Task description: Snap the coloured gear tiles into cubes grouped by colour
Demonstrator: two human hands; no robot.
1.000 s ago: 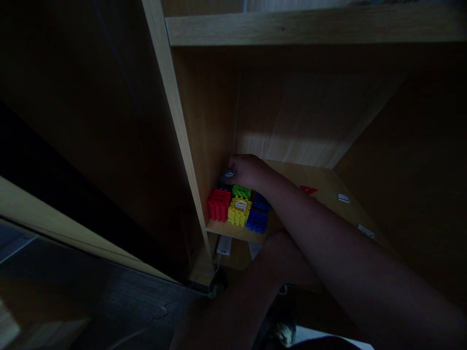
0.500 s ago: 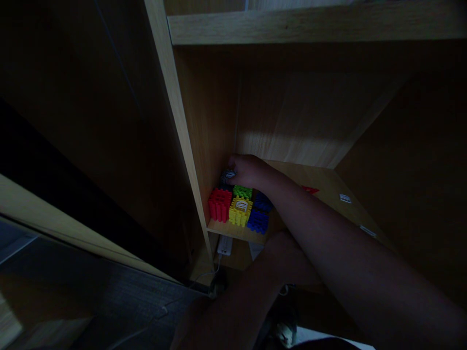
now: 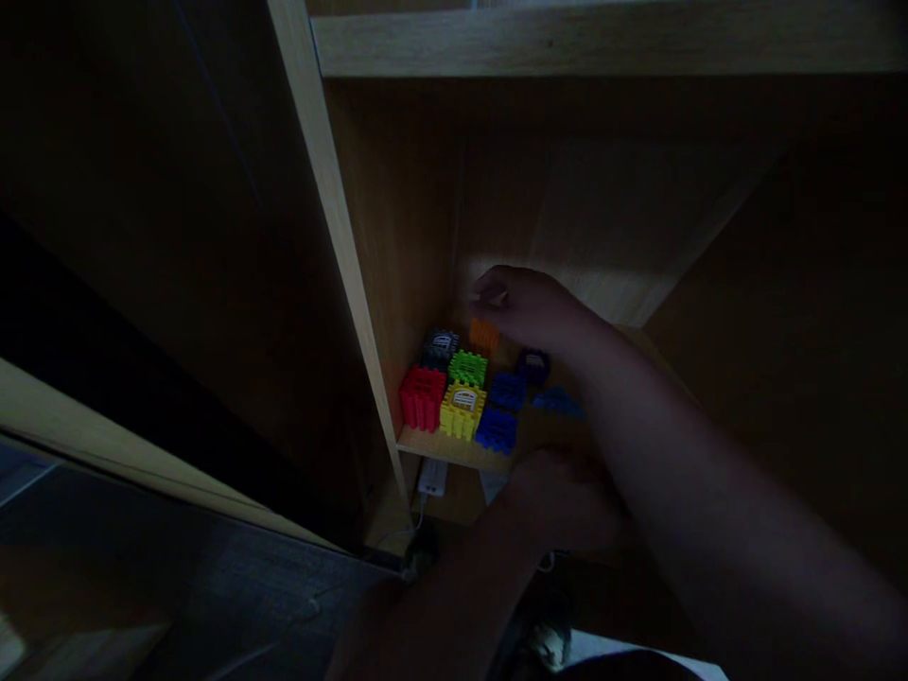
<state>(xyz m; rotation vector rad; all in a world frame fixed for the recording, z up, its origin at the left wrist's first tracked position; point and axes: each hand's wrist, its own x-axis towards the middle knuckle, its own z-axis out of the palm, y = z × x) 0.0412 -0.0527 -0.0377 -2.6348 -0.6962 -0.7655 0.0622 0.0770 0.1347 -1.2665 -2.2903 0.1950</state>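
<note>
Over the back left of the low shelf, my right hand [image 3: 516,301] hovers with loosely curled fingers and a gap between them. I see nothing held there. An orange block stack [image 3: 484,335] stands just below it. Nearby sit black [image 3: 441,346], green [image 3: 468,367], red [image 3: 423,397] and yellow [image 3: 463,412] stacks of notched plastic building blocks. Blue blocks [image 3: 497,430] lie to their right, with a dark purple block [image 3: 533,365] farther back. At the shelf's front, my left hand [image 3: 557,487] is in shadow, its fingers hidden.
A wooden side panel [image 3: 347,236] rises on the left, and an upper shelf board [image 3: 553,43] crosses overhead. Light blue pieces [image 3: 558,401] lie beside my right forearm. Beneath the shelf is a white power strip [image 3: 432,476] with a cable.
My right hand has left the black stack, moving up and to the right. The orange stack and dark purple block now show. My left hand stays in about the same place.
</note>
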